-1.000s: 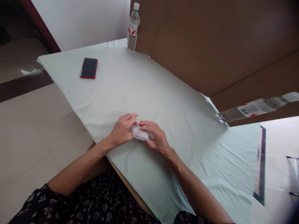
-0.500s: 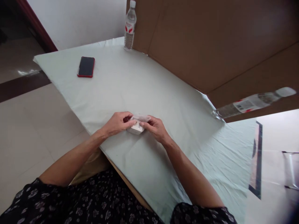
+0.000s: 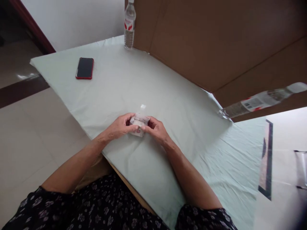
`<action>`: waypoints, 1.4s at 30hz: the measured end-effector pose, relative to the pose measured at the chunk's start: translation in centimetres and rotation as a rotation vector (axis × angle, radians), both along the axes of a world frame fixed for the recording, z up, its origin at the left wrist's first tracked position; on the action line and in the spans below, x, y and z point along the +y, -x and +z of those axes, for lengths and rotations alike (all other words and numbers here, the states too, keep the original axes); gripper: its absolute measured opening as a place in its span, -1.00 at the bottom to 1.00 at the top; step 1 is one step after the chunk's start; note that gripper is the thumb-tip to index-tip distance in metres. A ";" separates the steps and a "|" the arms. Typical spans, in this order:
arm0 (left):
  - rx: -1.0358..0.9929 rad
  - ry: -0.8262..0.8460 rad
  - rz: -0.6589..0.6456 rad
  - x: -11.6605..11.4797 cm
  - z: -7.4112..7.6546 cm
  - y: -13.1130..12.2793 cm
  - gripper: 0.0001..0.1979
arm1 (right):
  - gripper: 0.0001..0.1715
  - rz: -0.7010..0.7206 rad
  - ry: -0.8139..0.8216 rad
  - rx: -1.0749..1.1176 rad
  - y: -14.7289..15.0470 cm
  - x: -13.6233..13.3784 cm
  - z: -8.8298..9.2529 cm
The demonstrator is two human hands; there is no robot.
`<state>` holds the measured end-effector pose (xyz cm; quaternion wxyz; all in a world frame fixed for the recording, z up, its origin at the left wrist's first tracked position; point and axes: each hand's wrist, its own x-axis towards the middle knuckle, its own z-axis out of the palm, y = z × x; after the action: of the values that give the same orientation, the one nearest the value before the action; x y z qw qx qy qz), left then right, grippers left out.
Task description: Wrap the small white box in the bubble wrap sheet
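Observation:
A small white packet, which looks like a tissue pack (image 3: pixel 139 123), is between my hands close above the table's near part. A clear plastic flap (image 3: pixel 143 107) stands up from its far side, and a reddish print shows on the side facing me. My left hand (image 3: pixel 121 126) grips the pack's left end, thumb on the near side and fingers behind. At the right end my right hand (image 3: pixel 156 130) holds it the same way, the two thumbs close together. The fingers behind the pack are partly hidden.
A pale green cloth covers the table (image 3: pixel 110 86). A red-edged phone (image 3: pixel 84 68) lies at the left. One water bottle (image 3: pixel 129 28) stands at the back, another water bottle (image 3: pixel 256 102) at the right, both beside a large brown cardboard panel (image 3: pixel 192 41).
The tissue pack has been tilted, so its printed side now faces me and the clear flap sticks up behind it. Both hands keep hold. The view has shifted slightly.

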<state>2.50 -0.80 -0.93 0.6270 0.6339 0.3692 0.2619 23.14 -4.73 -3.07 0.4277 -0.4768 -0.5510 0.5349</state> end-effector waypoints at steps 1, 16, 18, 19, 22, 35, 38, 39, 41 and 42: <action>0.017 -0.007 0.017 0.1 0.0 -0.2 -0.54 | -0.36 0.004 -0.003 0.008 0.0 -0.1 -0.2; -0.086 -0.003 0.190 0.1 -3.0 -1.1 -0.20 | -0.22 -0.129 0.003 -0.014 0.2 0.4 -0.7; -0.074 0.003 0.227 0.1 -3.2 -1.2 -0.15 | -0.30 -0.146 0.001 -0.041 0.3 0.9 -0.4; -0.069 0.001 0.242 0.0 -3.3 -1.2 -0.15 | -0.34 -0.156 -0.006 -0.061 0.4 1.0 -0.4; -0.046 -0.027 0.266 -0.1 -3.3 -1.3 -0.18 | -0.41 -0.189 -0.047 -0.138 0.9 1.0 -0.3; 0.070 -0.216 0.262 -0.5 -2.9 -0.7 -0.29 | -0.53 -0.225 -0.247 -0.387 2.4 -0.9 -0.6; 0.072 -0.221 0.249 -0.5 -2.9 -0.6 -0.27 | -0.50 -0.222 -0.186 -0.330 2.2 -0.4 -0.6; 0.075 -0.219 0.253 -0.6 -2.9 -0.6 -0.28 | -0.48 -0.217 -0.154 -0.298 2.1 -0.2 -0.6; 0.075 -0.217 0.260 -0.5 -3.0 -0.7 -0.28 | -0.44 -0.205 -0.085 -0.226 1.7 0.4 -0.5; 0.072 -0.219 0.255 -0.5 -3.0 -0.7 -0.28 | -0.43 -0.201 -0.055 -0.189 1.5 0.8 -0.4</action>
<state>3.24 -1.31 -3.89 0.5024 0.6552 0.4382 0.3553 21.64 -3.92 -3.49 0.4382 -0.5661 -0.5528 0.4265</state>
